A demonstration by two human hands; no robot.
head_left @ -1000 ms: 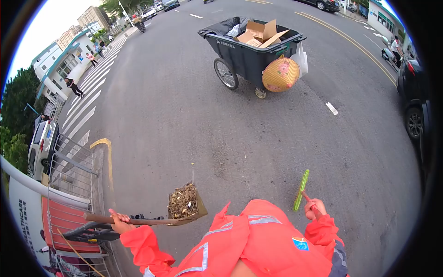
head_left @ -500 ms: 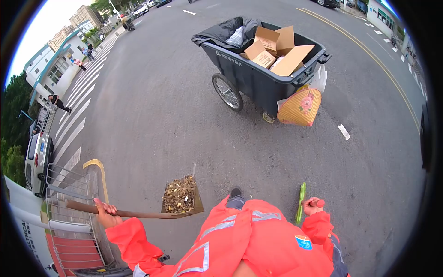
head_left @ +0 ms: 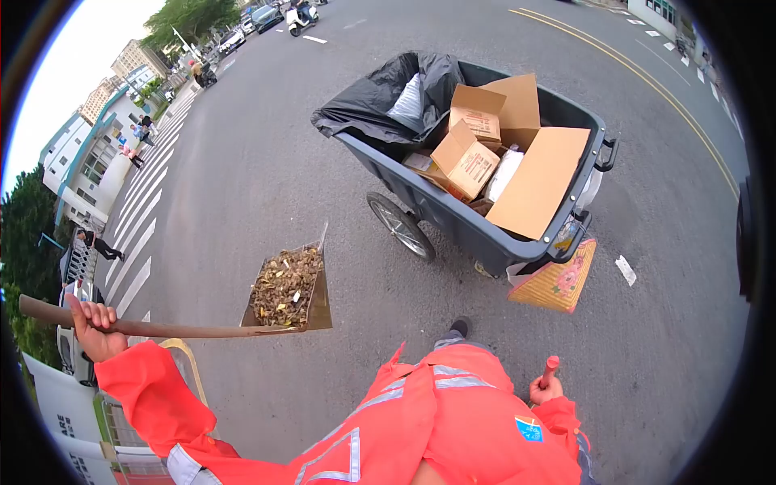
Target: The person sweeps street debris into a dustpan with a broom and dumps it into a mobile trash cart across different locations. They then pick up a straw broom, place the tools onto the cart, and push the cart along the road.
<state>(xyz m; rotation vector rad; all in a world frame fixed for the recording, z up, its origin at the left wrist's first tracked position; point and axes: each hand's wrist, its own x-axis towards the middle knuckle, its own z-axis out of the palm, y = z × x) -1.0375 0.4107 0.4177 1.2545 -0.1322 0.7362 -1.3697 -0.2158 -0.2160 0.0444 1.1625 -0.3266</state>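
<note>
My left hand (head_left: 99,327) is closed round the wooden handle (head_left: 186,330) of a dustpan, out at the left. The dustpan (head_left: 318,303) hangs above the road, filled with dry leaves (head_left: 284,287) and bits of litter. At the lower right my right hand (head_left: 546,391) is wrapped round a reddish stick handle (head_left: 550,368); the rest of that tool is hidden. In front stands a dark wheeled cart (head_left: 485,230) holding open cardboard boxes (head_left: 546,178) and a black plastic bag (head_left: 376,97). A woven conical hat (head_left: 563,280) hangs at its near right corner.
A white scrap (head_left: 626,271) lies on the road right of the cart. Metal railings (head_left: 133,440) and a yellow curb line are at the lower left. People walk near the crosswalk (head_left: 136,275); a scooter (head_left: 301,20) and cars are far ahead.
The cart has come much closer. My left hand has risen and moved left, with the dustpan higher and farther left. The green part beside my right hand is out of sight.
</note>
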